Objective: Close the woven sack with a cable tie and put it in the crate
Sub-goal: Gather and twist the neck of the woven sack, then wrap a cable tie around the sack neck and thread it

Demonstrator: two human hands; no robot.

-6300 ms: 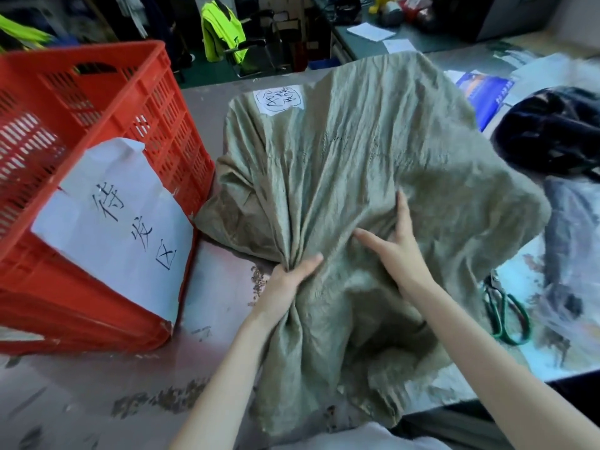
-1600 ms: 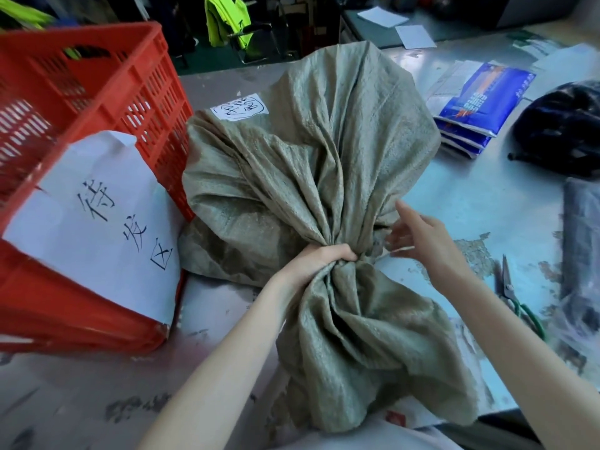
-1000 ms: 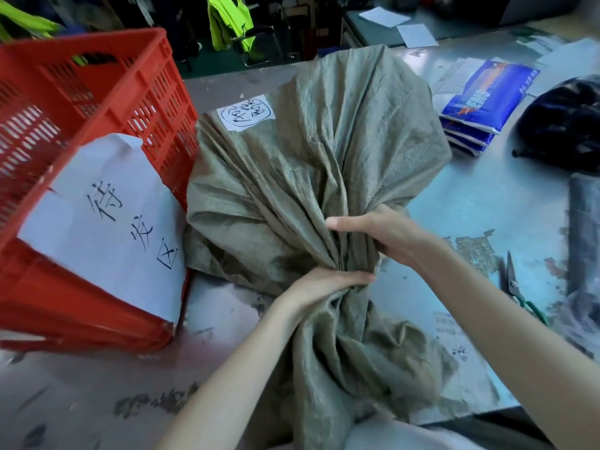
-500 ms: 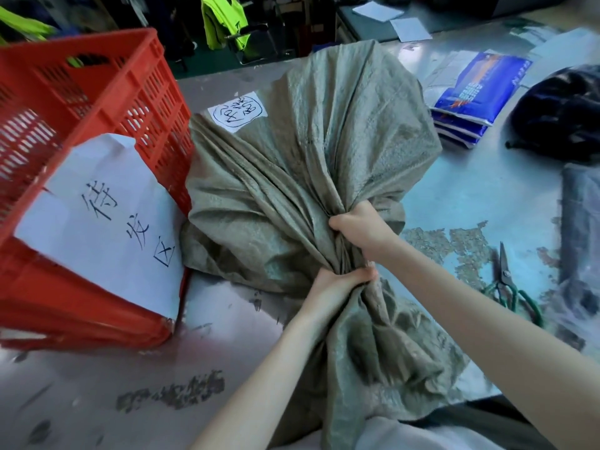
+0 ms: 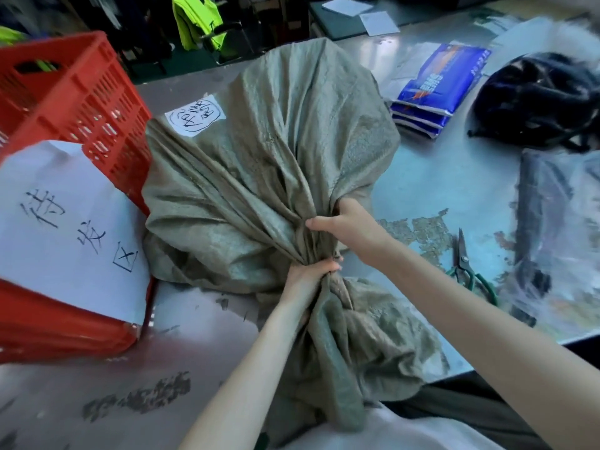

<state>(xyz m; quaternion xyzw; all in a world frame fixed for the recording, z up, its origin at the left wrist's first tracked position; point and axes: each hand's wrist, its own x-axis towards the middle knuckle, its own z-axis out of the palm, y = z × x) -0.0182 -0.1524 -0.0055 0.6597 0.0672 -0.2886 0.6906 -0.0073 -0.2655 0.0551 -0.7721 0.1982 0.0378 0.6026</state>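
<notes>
Woven sack (image 5: 259, 177) lies mid-surface beside the red crate (image 5: 74, 102), left hand (image 5: 311, 274) and right hand (image 5: 350, 225) both clenched around its gathered neck, ready for tying.

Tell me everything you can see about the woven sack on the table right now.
The woven sack is a dull grey-green, crinkled fabric, bulging full and lying on the metal table against the red crate. A white handwritten label sits on its upper left. Its mouth is gathered into a neck, gripped by the left hand and, just above, the right hand. Loose fabric spills toward the table edge. No cable tie is visible on it.
</notes>
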